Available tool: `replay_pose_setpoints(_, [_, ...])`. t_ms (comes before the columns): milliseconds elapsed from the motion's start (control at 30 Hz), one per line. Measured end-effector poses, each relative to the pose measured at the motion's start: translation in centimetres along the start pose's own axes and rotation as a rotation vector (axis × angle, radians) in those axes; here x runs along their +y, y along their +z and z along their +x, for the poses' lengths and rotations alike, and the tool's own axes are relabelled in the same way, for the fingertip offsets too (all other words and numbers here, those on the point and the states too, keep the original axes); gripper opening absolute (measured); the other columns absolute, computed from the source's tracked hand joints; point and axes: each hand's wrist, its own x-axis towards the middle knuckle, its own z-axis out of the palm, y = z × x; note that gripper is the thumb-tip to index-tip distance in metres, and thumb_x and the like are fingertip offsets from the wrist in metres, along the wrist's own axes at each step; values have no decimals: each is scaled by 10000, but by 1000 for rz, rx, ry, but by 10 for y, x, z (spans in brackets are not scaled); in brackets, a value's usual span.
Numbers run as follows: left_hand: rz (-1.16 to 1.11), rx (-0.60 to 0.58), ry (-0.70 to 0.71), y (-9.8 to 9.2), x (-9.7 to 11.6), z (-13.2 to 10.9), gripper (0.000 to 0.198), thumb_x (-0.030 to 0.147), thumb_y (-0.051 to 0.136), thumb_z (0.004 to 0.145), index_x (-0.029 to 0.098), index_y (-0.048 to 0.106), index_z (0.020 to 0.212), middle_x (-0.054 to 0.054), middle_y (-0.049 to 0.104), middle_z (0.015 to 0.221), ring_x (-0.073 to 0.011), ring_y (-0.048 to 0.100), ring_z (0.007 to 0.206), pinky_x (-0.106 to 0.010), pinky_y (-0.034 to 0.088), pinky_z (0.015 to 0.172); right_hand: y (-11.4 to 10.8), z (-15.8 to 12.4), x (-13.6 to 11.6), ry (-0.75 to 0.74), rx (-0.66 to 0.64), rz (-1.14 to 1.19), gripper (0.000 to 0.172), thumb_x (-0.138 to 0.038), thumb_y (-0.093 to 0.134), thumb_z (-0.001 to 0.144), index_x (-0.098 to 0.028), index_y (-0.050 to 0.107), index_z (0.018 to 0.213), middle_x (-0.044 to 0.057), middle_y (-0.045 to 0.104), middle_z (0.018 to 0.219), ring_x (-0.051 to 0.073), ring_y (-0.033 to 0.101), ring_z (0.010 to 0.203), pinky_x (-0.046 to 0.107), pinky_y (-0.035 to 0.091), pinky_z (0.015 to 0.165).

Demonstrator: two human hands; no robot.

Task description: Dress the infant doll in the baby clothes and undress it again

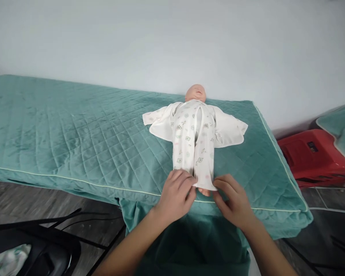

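A baby doll (196,93) lies on its back on a teal quilted mattress (74,142), head toward the wall. It wears a white printed garment (193,142) with sleeves spread out to both sides. My left hand (176,193) pinches the bottom hem of the garment's left leg, fingers curled. My right hand (232,201) grips the hem of the right leg near the doll's foot (204,191), which peeks out between my hands.
A red plastic object (313,157) sits on the floor at the right, beside another teal cushion (342,126). A black chair-like frame (37,245) with a printed cloth (5,260) stands at lower left. A pale wall runs behind the mattress.
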Motion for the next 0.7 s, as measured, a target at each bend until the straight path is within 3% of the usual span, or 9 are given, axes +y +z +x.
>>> replay_pose_setpoints(133, [-55, 93, -19, -5, -5, -16, 258, 74, 568, 878, 229, 579, 1084, -68, 653, 995, -222, 604, 960, -405, 504, 824, -2, -6, 10, 6, -108, -1, 219, -121, 581, 912, -252, 550, 1084, 60, 652, 950, 217, 625, 847, 371, 538, 716])
replay_pose_setpoints(267, [-4, 171, -95, -10, -15, -34, 361, 36, 542, 897, 227, 570, 1201, -91, 609, 1125, -212, 593, 1049, -387, 525, 890, -4, -11, 22, 59, -91, 75, 189, -150, 593, 940, -245, 571, 1102, 62, 657, 988, 207, 646, 914, 345, 544, 774])
replay_pose_setpoints(467, [50, 120, -145, -8, -29, -42, 351, 65, 571, 922, 213, 559, 1241, -95, 602, 1157, -199, 590, 1061, -361, 536, 901, 6, -6, 25, 163, -43, 172, 138, -154, 560, 973, -251, 590, 1067, 45, 647, 959, 182, 640, 878, 315, 524, 762])
replay_pose_setpoints(700, [-96, 98, -166, -10, -33, -38, 195, 72, 569, 938, 207, 592, 1077, -51, 642, 1000, -163, 607, 942, -309, 527, 827, 11, -3, 21, 67, -204, 240, 115, -157, 538, 991, -255, 590, 1020, 7, 650, 847, 159, 611, 771, 298, 484, 692])
